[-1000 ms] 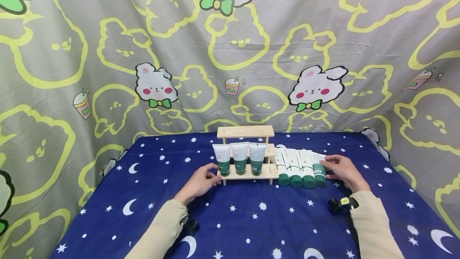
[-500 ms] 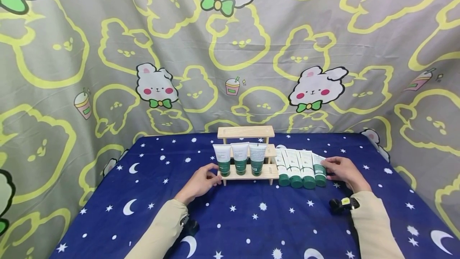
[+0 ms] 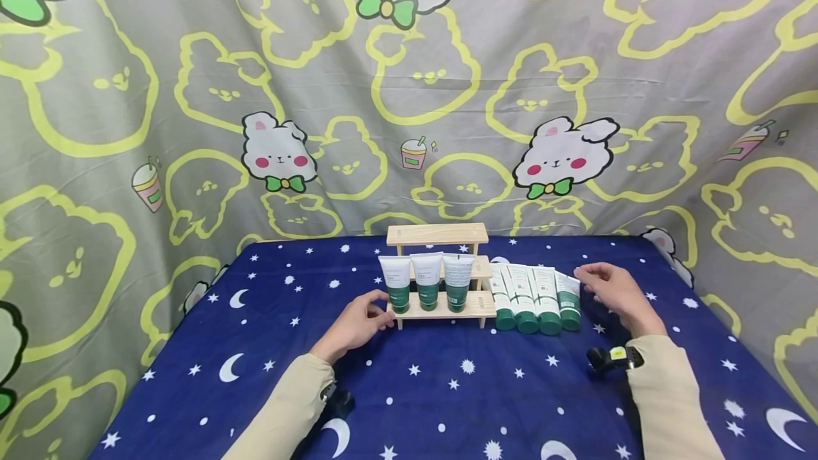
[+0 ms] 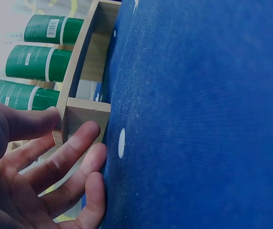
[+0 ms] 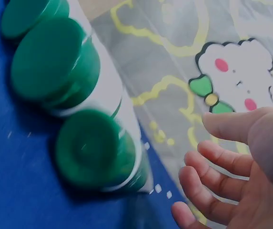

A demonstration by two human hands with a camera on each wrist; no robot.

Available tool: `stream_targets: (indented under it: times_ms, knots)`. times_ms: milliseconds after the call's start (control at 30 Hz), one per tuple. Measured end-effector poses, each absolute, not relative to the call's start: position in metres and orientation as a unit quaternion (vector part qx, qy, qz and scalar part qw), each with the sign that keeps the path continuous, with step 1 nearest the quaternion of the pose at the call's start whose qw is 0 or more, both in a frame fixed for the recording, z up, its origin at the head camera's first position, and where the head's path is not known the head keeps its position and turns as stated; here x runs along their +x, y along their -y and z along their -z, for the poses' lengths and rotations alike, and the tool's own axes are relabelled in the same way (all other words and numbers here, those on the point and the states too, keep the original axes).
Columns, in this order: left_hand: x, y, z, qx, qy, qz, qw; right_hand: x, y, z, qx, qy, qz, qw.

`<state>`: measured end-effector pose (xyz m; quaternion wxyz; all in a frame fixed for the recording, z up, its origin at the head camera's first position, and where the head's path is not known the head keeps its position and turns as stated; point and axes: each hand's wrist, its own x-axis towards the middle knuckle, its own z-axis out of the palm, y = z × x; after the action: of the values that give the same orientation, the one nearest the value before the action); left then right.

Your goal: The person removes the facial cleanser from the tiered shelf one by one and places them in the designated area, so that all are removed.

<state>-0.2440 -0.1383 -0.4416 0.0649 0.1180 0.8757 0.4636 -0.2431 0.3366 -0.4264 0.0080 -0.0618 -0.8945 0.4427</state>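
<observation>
A three-step wooden stand (image 3: 437, 234) stands at mid-table. Three white and green squeeze tubes (image 3: 427, 289) stand cap-down on its lowest step. My left hand (image 3: 354, 325) grips the left end of that step. In the left wrist view the thumb (image 4: 41, 123) lies on the step's edge, with the fingers at its side. Several similar tubes lie side by side to the right of the stand, the outermost tube (image 3: 568, 304) nearest my right hand (image 3: 616, 297). That hand is raised beside its upper end, fingers relaxed and holding nothing; the right wrist view shows a gap from the green cap (image 5: 91, 148).
A dark blue cloth (image 3: 441, 389) with stars and moons covers the table. Behind it hangs a grey curtain (image 3: 345, 91) with yellow outlines and rabbit faces. Each wrist carries a small black camera, the right camera (image 3: 601, 359) being close above the cloth.
My right hand has come off the outermost lying tube, lifting slightly up and to the right. The left hand, stand and tubes have kept their places.
</observation>
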Motion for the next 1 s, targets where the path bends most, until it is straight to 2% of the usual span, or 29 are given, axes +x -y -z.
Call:
stream_targets:
  times_ms: [233, 633, 767, 1000]
  knots:
    - [-0.244, 0.139, 0.442, 0.118, -0.876, -0.463, 0.065, -0.24, -0.324, 0.404, -0.033, 0.899, -0.432, 0.068]
    - [-0.245, 0.138, 0.443, 0.116, -0.874, -0.466, 0.069, -0.227, -0.299, 0.37, 0.03, 0.902, -0.409, 0.135]
    - [-0.245, 0.138, 0.443, 0.116, -0.874, -0.468, 0.067, -0.227, -0.284, 0.365, 0.048, 0.899, -0.412, 0.141]
    - [-0.245, 0.139, 0.443, 0.122, -0.872, -0.469, 0.063, -0.229, -0.254, 0.364, 0.088, 0.898, -0.414, 0.12]
